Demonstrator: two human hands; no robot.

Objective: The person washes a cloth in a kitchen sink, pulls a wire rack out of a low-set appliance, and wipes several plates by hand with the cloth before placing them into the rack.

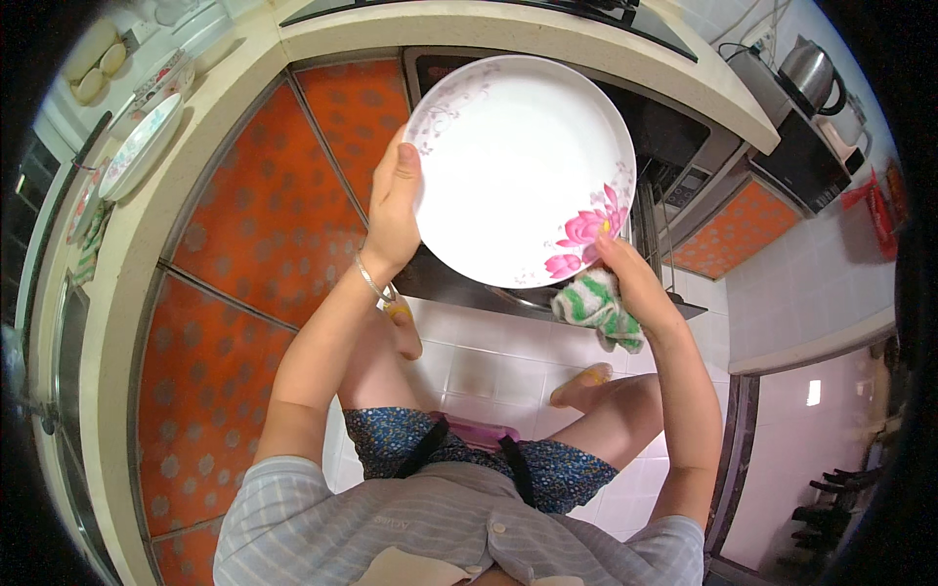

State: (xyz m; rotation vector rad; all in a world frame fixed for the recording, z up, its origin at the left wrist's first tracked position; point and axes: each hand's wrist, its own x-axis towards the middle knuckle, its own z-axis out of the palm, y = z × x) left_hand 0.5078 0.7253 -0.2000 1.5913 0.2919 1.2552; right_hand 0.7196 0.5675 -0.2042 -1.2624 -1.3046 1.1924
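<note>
A large round white plate (513, 168) with pink lotus flowers and a faint vine pattern on its rim faces up toward me. Gripping its left edge is my left hand (394, 209), thumb on the upper face and fingers mostly hidden behind. My right hand (634, 275) holds the lower right rim, its thumb over the printed flower. A green-and-white striped cloth (602, 308) hangs beneath that hand, apparently held against the plate's underside. Below the plate a dark open drawer (469, 282) partly shows; most of its inside is hidden.
Orange patterned cabinet doors (242, 205) stand at left under a pale counter (242, 80). On that counter are an oval dish (143, 146) and a patterned bowl (165, 77). A metal kettle (808, 73) sits atop a black appliance (806, 157) at right. White tiles (491, 366) cover the floor.
</note>
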